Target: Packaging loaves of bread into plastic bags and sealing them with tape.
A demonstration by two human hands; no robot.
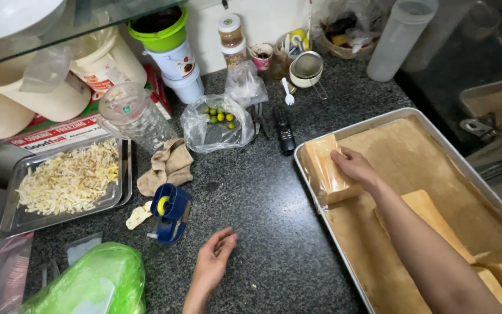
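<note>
The right hand [352, 166] gripped a wrapped loaf [325, 171] lying at the far left corner of the big metal tray [344, 256], on the right of the worktop [262, 203]. The left hand [213, 264] lay loose and empty on the worktop, near a blue tape dispenser [169, 212]. A tray of shreds [68, 177] sat far left.

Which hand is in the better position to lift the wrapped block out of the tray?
The right hand. It already rests on the wrapped block in the tray's near corner. The left hand lies open on the counter, apart from the tray.
</note>
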